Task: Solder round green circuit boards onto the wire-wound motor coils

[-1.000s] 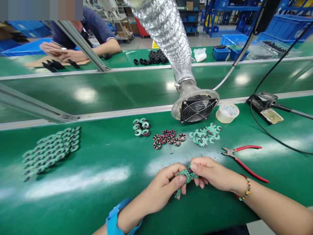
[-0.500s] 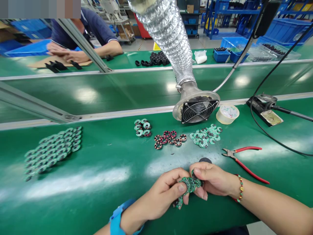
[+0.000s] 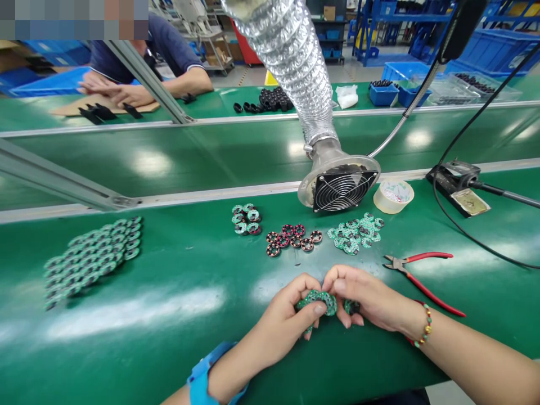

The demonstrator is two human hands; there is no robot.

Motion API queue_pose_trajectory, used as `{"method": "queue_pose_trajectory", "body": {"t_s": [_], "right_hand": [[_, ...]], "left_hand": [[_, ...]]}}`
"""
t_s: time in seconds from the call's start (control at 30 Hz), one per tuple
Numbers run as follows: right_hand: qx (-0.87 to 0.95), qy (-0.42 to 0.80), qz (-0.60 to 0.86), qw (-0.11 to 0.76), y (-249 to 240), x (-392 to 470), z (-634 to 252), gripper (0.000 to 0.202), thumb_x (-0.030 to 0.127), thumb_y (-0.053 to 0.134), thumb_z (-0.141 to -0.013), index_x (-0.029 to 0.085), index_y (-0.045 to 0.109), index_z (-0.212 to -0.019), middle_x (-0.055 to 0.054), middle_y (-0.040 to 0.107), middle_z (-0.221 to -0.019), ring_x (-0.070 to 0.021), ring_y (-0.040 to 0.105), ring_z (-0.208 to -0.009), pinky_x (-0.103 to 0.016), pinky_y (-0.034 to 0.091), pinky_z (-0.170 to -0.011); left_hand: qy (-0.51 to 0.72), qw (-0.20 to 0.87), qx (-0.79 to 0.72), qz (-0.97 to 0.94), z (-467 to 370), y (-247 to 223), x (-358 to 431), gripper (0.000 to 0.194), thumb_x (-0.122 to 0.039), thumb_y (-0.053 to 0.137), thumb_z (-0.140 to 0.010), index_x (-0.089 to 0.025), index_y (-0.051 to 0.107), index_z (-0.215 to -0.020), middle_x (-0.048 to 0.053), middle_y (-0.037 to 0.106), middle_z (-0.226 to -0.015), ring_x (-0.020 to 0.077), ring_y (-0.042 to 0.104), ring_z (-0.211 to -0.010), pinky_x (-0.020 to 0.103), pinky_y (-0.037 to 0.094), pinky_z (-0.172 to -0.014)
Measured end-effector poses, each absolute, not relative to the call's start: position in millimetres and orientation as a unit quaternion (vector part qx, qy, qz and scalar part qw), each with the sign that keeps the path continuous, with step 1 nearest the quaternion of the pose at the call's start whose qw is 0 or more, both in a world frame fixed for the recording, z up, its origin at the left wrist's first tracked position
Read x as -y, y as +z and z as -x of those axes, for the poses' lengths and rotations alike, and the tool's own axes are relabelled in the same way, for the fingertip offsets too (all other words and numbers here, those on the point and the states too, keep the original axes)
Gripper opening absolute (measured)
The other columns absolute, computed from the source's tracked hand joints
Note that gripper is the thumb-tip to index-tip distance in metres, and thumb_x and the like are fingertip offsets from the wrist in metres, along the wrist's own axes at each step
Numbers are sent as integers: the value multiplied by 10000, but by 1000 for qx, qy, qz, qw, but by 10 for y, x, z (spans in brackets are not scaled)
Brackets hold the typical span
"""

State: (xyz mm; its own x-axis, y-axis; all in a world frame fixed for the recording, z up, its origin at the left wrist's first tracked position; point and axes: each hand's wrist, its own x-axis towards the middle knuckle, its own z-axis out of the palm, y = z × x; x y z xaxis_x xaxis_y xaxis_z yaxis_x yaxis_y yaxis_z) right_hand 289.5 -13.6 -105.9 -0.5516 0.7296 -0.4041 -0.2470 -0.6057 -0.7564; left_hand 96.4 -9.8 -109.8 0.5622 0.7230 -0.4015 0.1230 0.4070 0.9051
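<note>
Near the front of the green bench, my left hand (image 3: 280,326) is closed around several small ring-shaped green circuit boards (image 3: 324,302), its thumb pressed on top. Close beside it, my right hand (image 3: 369,292) curls its fingers around another green circuit board piece (image 3: 351,307), which is partly hidden by the fingers. The two hands touch or nearly touch at the fingertips. Beyond them lie copper-wound motor stators (image 3: 295,242) and a loose pile of green ring boards (image 3: 356,233). Red-handled cutting pliers (image 3: 403,264) rest open to the right of my right hand.
A fume extractor fan (image 3: 346,188) hangs over the bench. Behind are a tape roll (image 3: 394,197) and a soldering iron stand (image 3: 458,185). Board-topped stators (image 3: 246,219) and rows of green boards (image 3: 93,256) lie leftward. Another person's hands (image 3: 118,93) rest across the divider.
The boards in my left hand have been drawn together and turned. My right hand has lifted slightly and shifted right, separating its piece from the others.
</note>
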Motion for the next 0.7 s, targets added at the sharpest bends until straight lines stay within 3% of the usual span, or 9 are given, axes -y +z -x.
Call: {"method": "queue_pose_trajectory", "body": {"t_s": [0.1, 0.2, 0.33, 0.47, 0.7], "right_hand": [[394, 785, 413, 243, -1024, 164, -2847, 392, 477, 747, -741, 194, 490, -831, 84, 549, -613, -38, 509, -460, -131, 275, -369], [399, 773, 435, 233, -1019, 157, -2831, 389, 498, 714, -761, 192, 479, -811, 84, 541, -627, -33, 516, -464, -130, 275, -367], [356, 794, 430, 241, -1048, 128, -2845, 383, 478, 724, -734, 187, 512, -864, 77, 562, -645, -37, 533, -439, -124, 285, -348], [282, 812, 424, 285, -1058, 101, -2862, 303, 408, 680, -734, 173, 566, -889, 57, 556, -648, -51, 536, -433, -129, 268, -317], [373, 774, 452, 239, -1060, 184, -2779, 345, 440, 683, -774, 205, 481, -926, 47, 586, -710, -69, 546, -516, -139, 356, -363]], "left_hand": [[194, 699, -435, -534, -979, -1133, 126, 284, -426, 622, -856, -203, 457, -920, -57, 545, -686, 65, 453, -515, 176, 413, -479], [178, 705, -424, -540, -980, -1155, 138, 285, -405, 615, -861, -214, 418, -938, -50, 565, -738, 63, 457, -537, 170, 413, -485], [200, 730, -410, -508, -991, -1144, 120, 414, -547, 624, -824, -222, 390, -927, -73, 523, -657, 67, 457, -500, 158, 385, -441], [209, 735, -418, -491, -997, -1117, 93, 516, -681, 455, -863, -210, 392, -1064, -71, 534, -588, 67, 435, -406, 156, 308, -390], [189, 716, -439, -508, -975, -1106, 133, 741, -744, 348, -860, -192, 307, -1353, 8, 600, -714, 124, 518, -531, 197, 396, -429]]}}
